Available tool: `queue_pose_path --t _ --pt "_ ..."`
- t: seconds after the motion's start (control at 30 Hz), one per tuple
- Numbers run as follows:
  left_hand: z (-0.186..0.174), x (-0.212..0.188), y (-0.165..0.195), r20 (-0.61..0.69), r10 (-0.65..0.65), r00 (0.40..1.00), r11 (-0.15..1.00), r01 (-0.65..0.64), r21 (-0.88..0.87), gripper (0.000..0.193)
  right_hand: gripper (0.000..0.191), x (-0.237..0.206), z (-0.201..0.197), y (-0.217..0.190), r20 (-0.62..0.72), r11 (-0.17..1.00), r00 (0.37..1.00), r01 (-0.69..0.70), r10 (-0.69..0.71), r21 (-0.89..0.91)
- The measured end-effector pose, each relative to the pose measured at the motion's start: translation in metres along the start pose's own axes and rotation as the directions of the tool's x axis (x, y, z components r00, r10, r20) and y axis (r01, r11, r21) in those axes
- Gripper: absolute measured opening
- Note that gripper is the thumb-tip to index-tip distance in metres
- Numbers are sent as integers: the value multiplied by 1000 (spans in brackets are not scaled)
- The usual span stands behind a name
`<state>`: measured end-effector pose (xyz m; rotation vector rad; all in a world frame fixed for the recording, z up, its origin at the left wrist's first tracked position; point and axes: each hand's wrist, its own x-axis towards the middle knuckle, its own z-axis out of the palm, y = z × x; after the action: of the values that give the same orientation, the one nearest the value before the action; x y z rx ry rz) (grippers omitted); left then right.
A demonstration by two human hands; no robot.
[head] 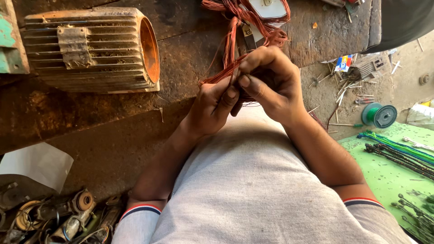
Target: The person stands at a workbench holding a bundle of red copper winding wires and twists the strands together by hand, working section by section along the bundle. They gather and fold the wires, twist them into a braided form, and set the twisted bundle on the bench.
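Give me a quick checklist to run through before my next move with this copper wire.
1. Both hands on the copper wire: ok, left hand and right hand pinch the bundle together.
2. Wire end in sight: cannot tell, fingers cover it.
3. Strands tidy: not ok, loops splay near the top edge.
4. Motor housing clear of the hands: ok, it lies apart on the bench.
5. Green spool out of the way: ok, on the floor.

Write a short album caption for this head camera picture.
Both hands, left and right, pinch copper wire strands over a worn bench beside a ribbed motor housing.
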<state>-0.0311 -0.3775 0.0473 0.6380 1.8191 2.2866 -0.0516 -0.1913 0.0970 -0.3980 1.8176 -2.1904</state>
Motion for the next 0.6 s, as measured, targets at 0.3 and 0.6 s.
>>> queue_pose_path --t 0.3,0.6 --pt "1 -1 -1 -1 5 1000 1000 -5 -18 52 30 1 5 -5 -22 998 998 -50 51 34" --pt "0 -4 -3 4 16 1000 1000 -16 -6 51 23 -2 4 2 -7 999 999 48 -48 4"
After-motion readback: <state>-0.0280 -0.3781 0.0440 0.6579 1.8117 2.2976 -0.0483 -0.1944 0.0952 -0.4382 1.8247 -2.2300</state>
